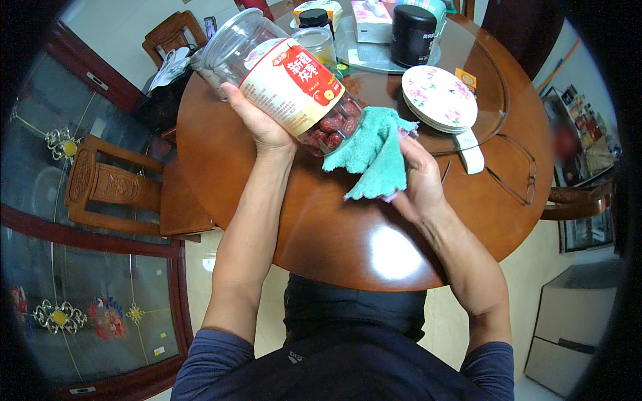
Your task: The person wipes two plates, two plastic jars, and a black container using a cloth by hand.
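Observation:
My left hand [261,120] grips a clear plastic jar [296,85] from below and holds it tilted above the table, its lidded end up to the left. Dried red dates [333,128] lie in the jar's lower end, and a red and cream label with writing wraps its side. In my right hand [421,175] is a green fluffy cloth [378,150] with a scalloped lilac edge. The cloth lies against the jar's bottom end. Part of the right fingers is hidden behind it.
The round wooden table [326,225] carries a glass turntable [371,70] with a black jar [414,35] and a tissue box [371,22]. To the right are stacked floral coasters [439,97] and eyeglasses [529,175]. A carved wooden chair [115,188] stands at left.

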The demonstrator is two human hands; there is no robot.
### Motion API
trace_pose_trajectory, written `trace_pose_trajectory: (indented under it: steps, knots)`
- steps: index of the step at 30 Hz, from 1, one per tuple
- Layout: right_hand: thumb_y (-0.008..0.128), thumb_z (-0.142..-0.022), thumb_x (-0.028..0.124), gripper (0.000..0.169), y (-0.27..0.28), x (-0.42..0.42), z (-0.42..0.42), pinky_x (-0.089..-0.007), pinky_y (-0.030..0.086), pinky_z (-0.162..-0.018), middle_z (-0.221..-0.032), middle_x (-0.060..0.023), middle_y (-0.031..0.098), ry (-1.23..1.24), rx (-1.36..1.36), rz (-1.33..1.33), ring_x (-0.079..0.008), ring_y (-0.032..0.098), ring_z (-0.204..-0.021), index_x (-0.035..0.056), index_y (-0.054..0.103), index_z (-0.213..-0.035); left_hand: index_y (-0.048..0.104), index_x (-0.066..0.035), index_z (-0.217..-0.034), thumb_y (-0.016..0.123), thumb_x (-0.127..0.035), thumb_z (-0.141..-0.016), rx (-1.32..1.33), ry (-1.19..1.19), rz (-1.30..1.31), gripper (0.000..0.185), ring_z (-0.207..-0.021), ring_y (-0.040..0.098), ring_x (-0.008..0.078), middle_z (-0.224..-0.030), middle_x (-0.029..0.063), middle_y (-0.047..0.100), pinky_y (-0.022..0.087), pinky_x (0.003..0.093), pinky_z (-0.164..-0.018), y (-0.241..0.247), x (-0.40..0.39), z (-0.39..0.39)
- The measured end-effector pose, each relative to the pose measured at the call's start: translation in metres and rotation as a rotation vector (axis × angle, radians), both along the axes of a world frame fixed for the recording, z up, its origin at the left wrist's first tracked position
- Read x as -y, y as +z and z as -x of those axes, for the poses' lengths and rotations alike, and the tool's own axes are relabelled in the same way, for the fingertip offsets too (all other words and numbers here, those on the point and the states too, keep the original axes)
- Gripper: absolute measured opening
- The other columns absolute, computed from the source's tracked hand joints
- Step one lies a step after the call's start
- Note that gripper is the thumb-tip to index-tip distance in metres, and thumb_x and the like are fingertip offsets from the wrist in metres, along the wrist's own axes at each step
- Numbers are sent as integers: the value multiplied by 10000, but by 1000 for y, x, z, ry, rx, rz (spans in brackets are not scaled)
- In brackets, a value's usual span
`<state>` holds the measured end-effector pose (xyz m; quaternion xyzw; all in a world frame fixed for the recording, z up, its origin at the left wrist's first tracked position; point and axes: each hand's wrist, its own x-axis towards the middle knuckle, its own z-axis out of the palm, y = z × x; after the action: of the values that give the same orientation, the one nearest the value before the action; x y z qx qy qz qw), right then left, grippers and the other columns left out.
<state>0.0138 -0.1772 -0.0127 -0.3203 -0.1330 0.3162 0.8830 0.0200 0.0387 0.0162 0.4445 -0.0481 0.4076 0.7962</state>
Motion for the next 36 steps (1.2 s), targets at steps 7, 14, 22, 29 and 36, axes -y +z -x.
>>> trace_pose_trajectory:
  steps: [7,14,22,29,36]
  knots:
    - [455,-1052,237,335,-8,-4,13,-356,562,-831,-1110,-151,682,258,69,-23,-218,686,-940,-35,578,-1205,485,-26,-1377,288,-797,-938,-41,-51,81,908,-1185,588,237,-1301,105,591,487,402,-1010,-3,3,1]
    - [490,-1031,192,316,-10,-8,17,-419,536,-931,-1169,-150,668,185,-8,-31,-243,664,-1041,-25,563,-1248,487,-40,-1380,300,-786,-943,-26,-124,74,885,-1180,595,230,-1298,97,598,495,405,-1000,-4,14,4]
    - [469,-1014,120,273,-7,-7,5,-406,545,-926,-1152,-130,670,-63,-114,-3,-238,661,-1050,-10,563,-1235,462,-53,-1405,301,-782,-945,-55,-106,114,876,-1178,593,228,-1321,97,582,497,404,-999,-2,19,3]
    - [485,-1016,165,363,-14,4,-11,-428,474,-1050,-1281,-135,631,-73,-21,-27,-256,621,-1162,-10,525,-1331,491,-59,-1378,270,-741,-971,-22,-56,72,824,-1169,619,248,-1286,115,619,510,429,-1009,-2,13,1]
    - [479,-1023,203,386,-8,-4,5,-415,517,-983,-1240,-147,637,68,74,37,-259,644,-1100,-27,498,-1333,445,36,-1382,340,-802,-924,-21,74,-85,961,-1169,573,272,-1292,215,567,468,410,-1004,-13,-7,-4]
